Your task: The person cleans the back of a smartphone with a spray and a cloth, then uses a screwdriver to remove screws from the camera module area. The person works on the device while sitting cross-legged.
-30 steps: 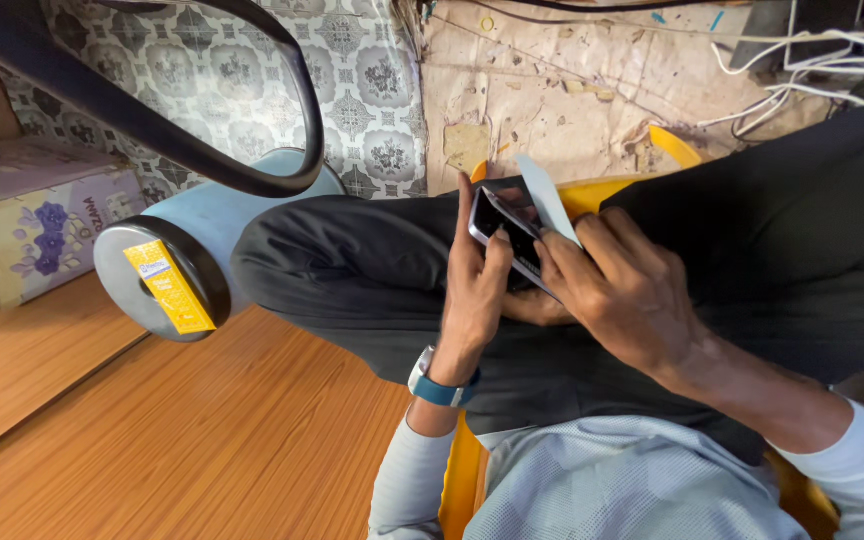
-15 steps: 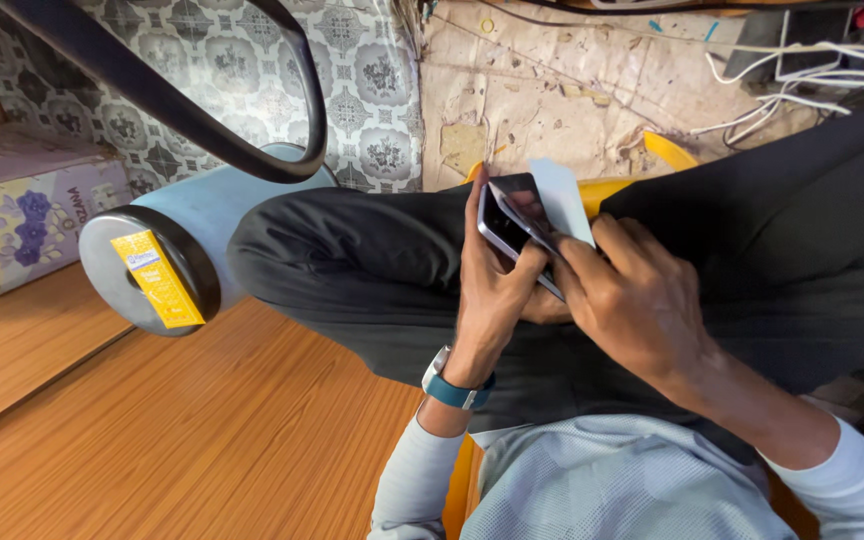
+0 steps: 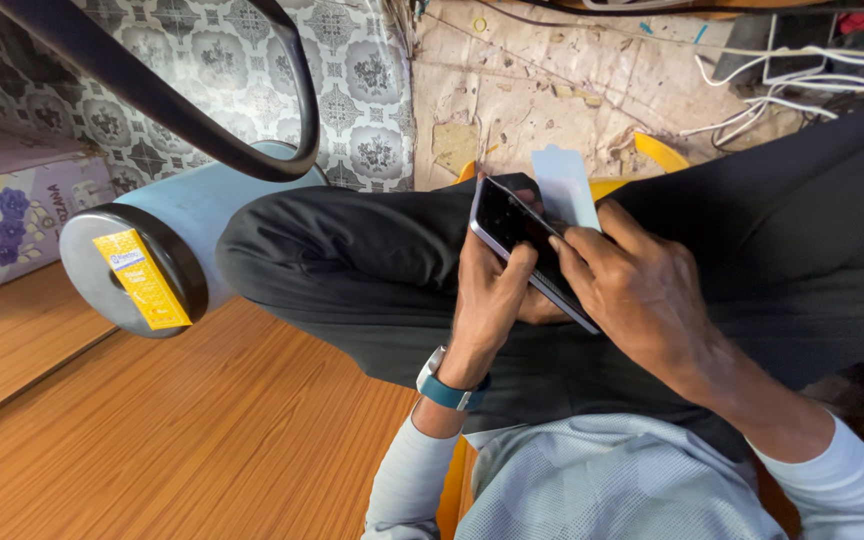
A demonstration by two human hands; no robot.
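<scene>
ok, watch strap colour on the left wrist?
Teal-blue watch strap below the left hand, which grips the dark phone; clearest in the head view.

The phone held between the fingers of both hands has a glossy black glass face and a smooth, shiny metal-looking edge. Just beyond the fingers stands a pale blue card, thin, matt plastic by its look. Under the fingers lie black trousers of smooth, matt cloth. Below the left hand, the watch strap is matt teal rubber, and the shirt sleeve a fine woven light cloth. Left of the fingers, the floor is wood-grain laminate with a soft sheen. The pale blue cylinder looks smooth plastic, with a dark matt end cap.
</scene>
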